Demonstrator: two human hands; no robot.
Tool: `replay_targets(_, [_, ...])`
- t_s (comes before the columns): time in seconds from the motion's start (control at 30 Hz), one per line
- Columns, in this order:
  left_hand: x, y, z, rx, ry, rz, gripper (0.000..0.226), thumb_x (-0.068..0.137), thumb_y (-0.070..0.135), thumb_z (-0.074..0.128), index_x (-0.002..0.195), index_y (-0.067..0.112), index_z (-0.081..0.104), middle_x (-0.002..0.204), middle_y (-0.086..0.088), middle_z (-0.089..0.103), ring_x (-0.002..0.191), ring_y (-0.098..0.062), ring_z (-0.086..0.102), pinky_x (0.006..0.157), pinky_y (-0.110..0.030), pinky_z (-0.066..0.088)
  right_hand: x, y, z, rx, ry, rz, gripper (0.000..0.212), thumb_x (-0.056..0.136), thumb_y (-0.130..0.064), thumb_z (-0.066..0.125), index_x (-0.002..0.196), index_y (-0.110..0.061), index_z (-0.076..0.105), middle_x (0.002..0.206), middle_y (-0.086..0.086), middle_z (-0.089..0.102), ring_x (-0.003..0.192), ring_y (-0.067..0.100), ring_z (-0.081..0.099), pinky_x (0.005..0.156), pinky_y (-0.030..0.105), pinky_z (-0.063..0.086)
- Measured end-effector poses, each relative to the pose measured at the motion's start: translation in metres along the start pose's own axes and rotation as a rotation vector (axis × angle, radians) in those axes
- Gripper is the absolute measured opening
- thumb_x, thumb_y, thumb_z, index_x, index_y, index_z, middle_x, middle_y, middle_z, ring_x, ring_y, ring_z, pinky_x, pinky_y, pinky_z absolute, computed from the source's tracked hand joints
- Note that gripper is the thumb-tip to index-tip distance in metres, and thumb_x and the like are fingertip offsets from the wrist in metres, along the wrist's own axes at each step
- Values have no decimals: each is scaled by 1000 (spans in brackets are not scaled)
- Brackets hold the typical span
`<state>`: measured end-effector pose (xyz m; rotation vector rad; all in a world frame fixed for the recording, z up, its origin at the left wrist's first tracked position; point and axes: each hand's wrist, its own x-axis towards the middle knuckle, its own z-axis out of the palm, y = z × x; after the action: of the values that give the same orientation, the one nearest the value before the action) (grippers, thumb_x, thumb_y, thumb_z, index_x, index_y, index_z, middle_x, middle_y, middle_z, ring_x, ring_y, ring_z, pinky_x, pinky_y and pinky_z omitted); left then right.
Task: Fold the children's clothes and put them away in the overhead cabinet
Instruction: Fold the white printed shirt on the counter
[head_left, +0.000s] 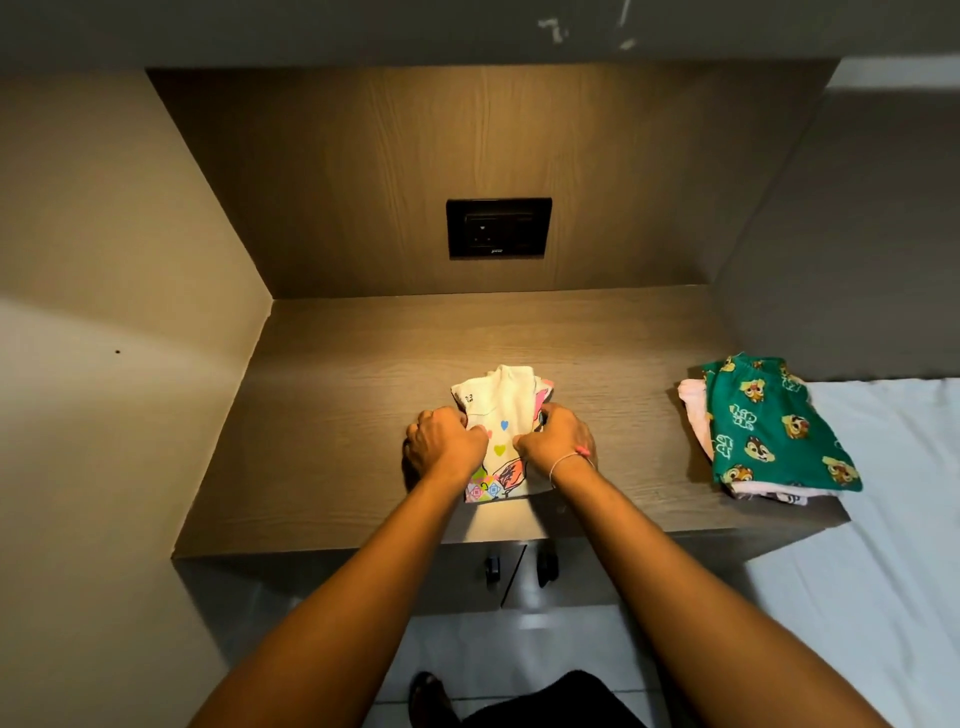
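Note:
A small white children's garment (501, 415) with coloured hearts and a cartoon print lies partly folded on the wooden countertop (332, 415). My left hand (444, 441) grips its left edge and my right hand (558, 439) grips its right edge, both with fingers curled into the cloth. A pink string bracelet is on my right wrist. At the right end of the countertop sits a folded pile (769, 431) with green cartoon-print shorts on top of pale pink pieces.
A black wall socket panel (498, 227) is set in the wooden back wall of the niche. Walls close the left and right sides. Below the countertop are two cupboard doors with dark knobs (492, 569). A white bed sheet (893, 545) lies at the right.

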<state>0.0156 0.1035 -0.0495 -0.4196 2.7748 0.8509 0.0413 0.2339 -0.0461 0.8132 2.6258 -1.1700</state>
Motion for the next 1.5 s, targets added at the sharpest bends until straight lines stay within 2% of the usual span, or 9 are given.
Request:
replay_targets(0.13, [-13,4,3,-186,-1,97,7,89,32,63,85,28,58,97,-1,70,78,-19,58,63,-28,44,-6,14,-3,87,61,-63,42,82,-12,67,124,-17,63,117,8,68,104,28,63,82,29,48])
replay_targets(0.3, [-27,15,9,-332,10,177,22,93,26,61,115,25,64,95,4,72,67,-5,56,51,-18,35,-12,32,-16,136,80,-147,48,87,-13,64,134,-21,56,123,10,56,109,29,58,93,34,48])
replay_targets(0.43, [-34,39,16,-524,-125,221,32,92,20,64,123,25,65,96,3,74,78,-14,71,66,-34,59,-12,52,-52,366,61,-123,46,91,-11,61,135,-21,55,119,8,67,99,24,66,88,43,55])
replay_targets(0.57, [-55,88,37,-752,-324,286,26,90,13,65,106,34,69,95,2,76,83,-17,74,77,-46,61,-4,80,-115,418,168,-128,48,91,-8,61,136,-22,54,120,5,67,96,23,68,84,45,58])
replay_targets(0.7, [-74,154,73,-904,-490,267,33,86,1,67,114,20,66,95,-8,75,87,-27,74,81,-50,59,12,115,-188,306,260,-78,50,90,-10,61,136,-27,54,122,4,64,97,24,67,85,47,58])
replay_targets(0.93, [-88,222,136,-696,-629,154,47,86,3,69,130,18,59,114,-11,71,98,-28,69,86,-48,58,41,171,-238,-39,314,15,49,92,-13,60,140,-18,51,134,11,60,115,35,59,93,39,47])
replay_targets(1.13, [-97,210,151,-161,-214,395,53,83,27,73,132,29,54,121,-3,61,109,-25,60,77,-31,48,43,190,-217,-249,303,-24,56,92,-31,62,144,-19,43,126,14,56,118,35,54,95,45,49])
replay_targets(1.3, [-106,203,152,-37,-266,398,83,93,47,54,154,14,9,149,-17,39,135,-37,36,109,-45,32,45,199,-224,8,329,116,71,91,-51,58,150,-24,28,147,13,45,132,38,44,101,53,42])
replay_targets(1.5, [-103,228,153,-113,-409,222,77,94,37,53,153,9,12,150,-17,40,136,-38,37,112,-44,32,49,191,-213,187,173,85,58,93,-35,62,144,-24,37,136,6,58,114,31,62,94,45,50])
